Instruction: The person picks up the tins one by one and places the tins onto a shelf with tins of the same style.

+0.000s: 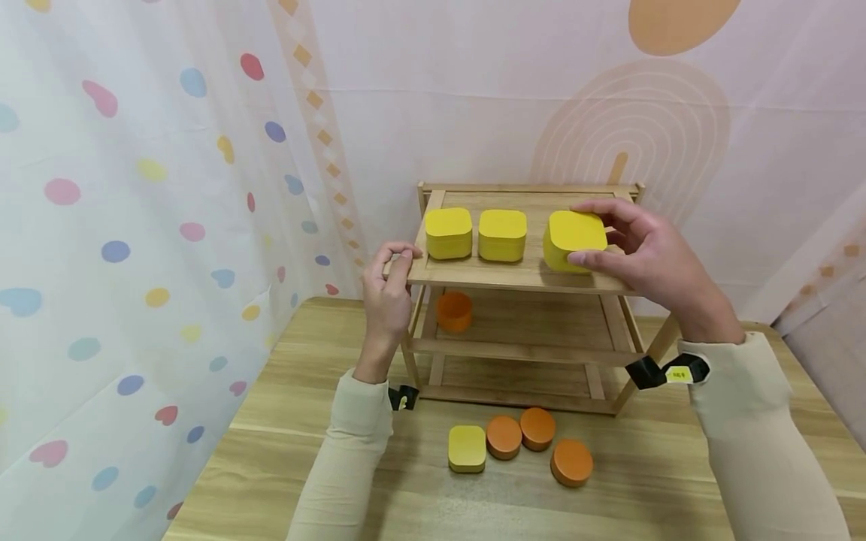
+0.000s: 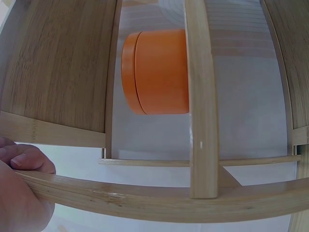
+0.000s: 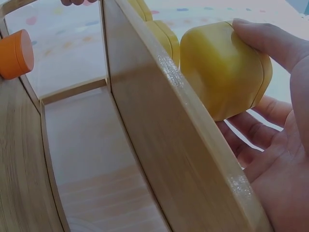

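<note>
A three-tier wooden rack [image 1: 521, 282] stands at the back of the table. Two yellow square tins [image 1: 449, 232] [image 1: 503, 234] sit side by side on its top shelf. My right hand [image 1: 583, 234] holds a third yellow tin [image 1: 571, 239] at the right end of that shelf, thumb at its front and fingers over the back. The tin [image 3: 222, 72] is slightly tilted just over the shelf board [image 3: 159, 121], gripped by my right hand [image 3: 275, 121]. My left hand [image 1: 395, 263] grips the shelf's front left corner; its thumb [image 2: 24, 159] lies on the rail [image 2: 145, 195].
An orange round tin [image 1: 454, 311] [image 2: 157, 72] lies on the middle shelf at the left. On the table in front of the rack lie a yellow square tin [image 1: 467, 448] and three orange round tins [image 1: 504, 436] [image 1: 537, 428] [image 1: 571, 462]. Curtains hang at the left and behind.
</note>
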Demonstrator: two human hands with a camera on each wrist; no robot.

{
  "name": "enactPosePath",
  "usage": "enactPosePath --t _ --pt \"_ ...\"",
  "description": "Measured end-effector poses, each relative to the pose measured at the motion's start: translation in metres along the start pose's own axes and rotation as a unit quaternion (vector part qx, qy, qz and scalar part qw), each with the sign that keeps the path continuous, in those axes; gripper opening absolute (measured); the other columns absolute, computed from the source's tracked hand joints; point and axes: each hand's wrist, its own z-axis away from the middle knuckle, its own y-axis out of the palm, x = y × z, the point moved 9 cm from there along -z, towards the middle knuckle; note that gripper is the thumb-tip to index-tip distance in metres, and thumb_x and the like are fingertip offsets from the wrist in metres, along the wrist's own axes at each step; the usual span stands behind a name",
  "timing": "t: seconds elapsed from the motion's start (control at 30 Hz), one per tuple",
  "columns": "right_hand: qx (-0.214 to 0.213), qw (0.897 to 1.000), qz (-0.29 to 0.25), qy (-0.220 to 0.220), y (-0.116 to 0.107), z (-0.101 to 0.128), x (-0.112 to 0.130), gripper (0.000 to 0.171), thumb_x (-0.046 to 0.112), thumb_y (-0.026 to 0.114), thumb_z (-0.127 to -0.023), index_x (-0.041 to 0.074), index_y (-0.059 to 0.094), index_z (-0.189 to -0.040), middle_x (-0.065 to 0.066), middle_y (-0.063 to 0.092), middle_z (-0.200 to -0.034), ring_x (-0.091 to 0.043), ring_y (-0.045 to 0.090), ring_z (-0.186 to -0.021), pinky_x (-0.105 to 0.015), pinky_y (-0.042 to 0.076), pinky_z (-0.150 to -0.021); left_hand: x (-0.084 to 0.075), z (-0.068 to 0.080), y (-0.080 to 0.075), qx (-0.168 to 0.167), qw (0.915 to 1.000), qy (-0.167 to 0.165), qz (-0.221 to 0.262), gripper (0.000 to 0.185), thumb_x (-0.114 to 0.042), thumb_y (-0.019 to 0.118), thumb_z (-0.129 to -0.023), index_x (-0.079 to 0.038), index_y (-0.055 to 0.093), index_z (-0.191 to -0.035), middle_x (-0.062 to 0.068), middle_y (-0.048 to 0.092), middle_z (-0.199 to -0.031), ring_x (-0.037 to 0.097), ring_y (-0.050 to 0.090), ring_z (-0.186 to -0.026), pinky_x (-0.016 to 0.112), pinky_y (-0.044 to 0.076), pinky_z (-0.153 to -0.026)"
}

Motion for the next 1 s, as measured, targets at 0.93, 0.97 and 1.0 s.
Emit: enactPosePath --t 0.93,0.97,1.0 --pt "0.019 0.996 0.06 0.06 0.005 -0.018 -0.018 0.048 0.019 0.076 -0.088 0.014 0.058 -0.133 0.0 0.054 -0.118 -0.02 0.057 -0.097 -0.017 0.046 -0.079 -0.006 0.004 -0.003 0.003 1.0 -0.002 0.008 0.026 -0.018 0.045 -0.102 -0.002 0.065 -0.096 -0.001 0.036 -0.049 0.015 0.028 -0.038 0.026 0.025 -0.037" --pt "0.018 0.996 0.059 0.06 0.004 -0.017 -0.018 0.048 0.019 0.075 -0.088 0.014 0.058 -0.133 0.0 0.054 -0.118 -0.02 0.057 -0.097 -0.017 0.047 -0.079 -0.006 0.004 -0.003 0.002 1.0 -0.002 0.009 0.026 -0.018 0.045 -0.102 -0.002 0.065 -0.096 -0.001 0.036 -0.049 0.015 0.028 -0.038 0.025 0.025 -0.037" --pt "0.017 0.996 0.057 0.062 0.004 -0.017 -0.018 0.049 0.019 0.076 -0.088 0.014 0.058 -0.134 0.0 0.054 -0.118 -0.02 0.057 -0.097 -0.017 0.047 -0.079 -0.007 0.004 -0.003 0.001 0.9999 -0.001 0.01 0.026 -0.017 0.044 -0.102 -0.002 0.065 -0.096 -0.001 0.036 -0.049 0.015 0.028 -0.038 0.025 0.025 -0.037"
